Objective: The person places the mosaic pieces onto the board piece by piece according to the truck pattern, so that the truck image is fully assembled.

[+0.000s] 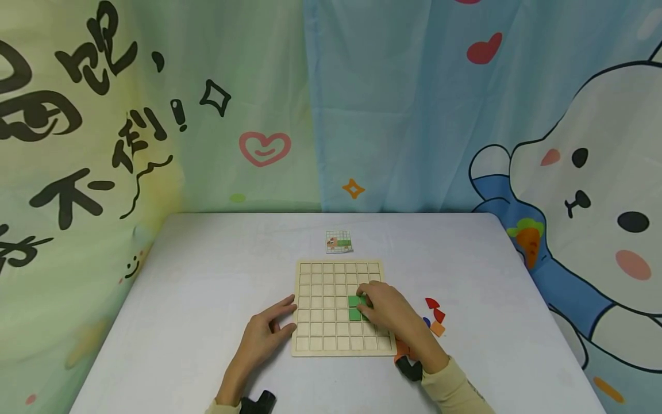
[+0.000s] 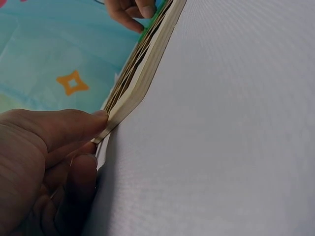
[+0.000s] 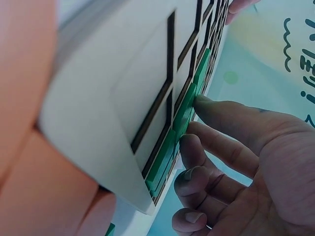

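Observation:
A pale wooden grid board (image 1: 316, 336) lies flat on the white table. Green square tiles (image 1: 354, 314) sit in its cells, right of centre. My right hand (image 1: 389, 306) reaches in over them, with thumb and forefinger bent onto one green tile (image 3: 185, 110) and its other fingers curled beside it. At the board's left side my left hand (image 1: 262, 334) rests loosely, its forefinger and thumb tips spread along the edge. The left wrist view shows that thumb (image 2: 81, 123) against the board's rim.
Behind the board lies a small picture card (image 1: 338, 242) with a gridded design. To the right are red pieces (image 1: 432, 303), an orange square (image 1: 437, 328) and a partly hidden blue piece (image 1: 426, 322). Orange pieces (image 1: 403, 348) lie under my right forearm. A printed curtain (image 1: 388, 115) hangs behind.

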Available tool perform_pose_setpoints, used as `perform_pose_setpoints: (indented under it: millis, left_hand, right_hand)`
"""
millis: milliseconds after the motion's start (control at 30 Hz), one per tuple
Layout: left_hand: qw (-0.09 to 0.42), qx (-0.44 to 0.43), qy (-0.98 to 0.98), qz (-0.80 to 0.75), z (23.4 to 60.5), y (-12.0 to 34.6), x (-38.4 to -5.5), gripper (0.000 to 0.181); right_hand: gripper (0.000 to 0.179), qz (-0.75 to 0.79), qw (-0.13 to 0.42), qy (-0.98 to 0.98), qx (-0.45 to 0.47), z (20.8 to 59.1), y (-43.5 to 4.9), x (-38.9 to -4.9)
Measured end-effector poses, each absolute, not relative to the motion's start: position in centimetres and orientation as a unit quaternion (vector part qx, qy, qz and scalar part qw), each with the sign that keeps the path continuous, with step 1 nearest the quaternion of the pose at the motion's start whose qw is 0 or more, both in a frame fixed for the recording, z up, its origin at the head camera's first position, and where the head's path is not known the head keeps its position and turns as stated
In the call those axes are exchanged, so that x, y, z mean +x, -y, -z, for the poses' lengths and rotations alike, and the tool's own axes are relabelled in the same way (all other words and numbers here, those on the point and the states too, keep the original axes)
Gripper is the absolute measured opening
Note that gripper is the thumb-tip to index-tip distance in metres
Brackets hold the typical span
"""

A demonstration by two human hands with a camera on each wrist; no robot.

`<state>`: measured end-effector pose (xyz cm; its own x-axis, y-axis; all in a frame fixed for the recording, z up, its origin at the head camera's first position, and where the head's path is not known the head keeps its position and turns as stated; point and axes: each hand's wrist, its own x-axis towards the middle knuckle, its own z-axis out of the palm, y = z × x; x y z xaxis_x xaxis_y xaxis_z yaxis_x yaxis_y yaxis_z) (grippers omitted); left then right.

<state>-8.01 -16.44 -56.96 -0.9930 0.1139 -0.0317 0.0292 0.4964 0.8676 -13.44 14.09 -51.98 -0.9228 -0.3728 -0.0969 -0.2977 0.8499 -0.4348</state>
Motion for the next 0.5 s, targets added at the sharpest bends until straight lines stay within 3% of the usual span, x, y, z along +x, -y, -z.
perform_pose_setpoints:
  millis: [500]
  left_hand:
    - [0.038,0.048,-0.864,-0.499,56.9,16.5,-8.0,0.043]
  right_hand:
    - [0.024,0.227,0.089,-0.956,-0.162,51.3,-15.4,-12.9]
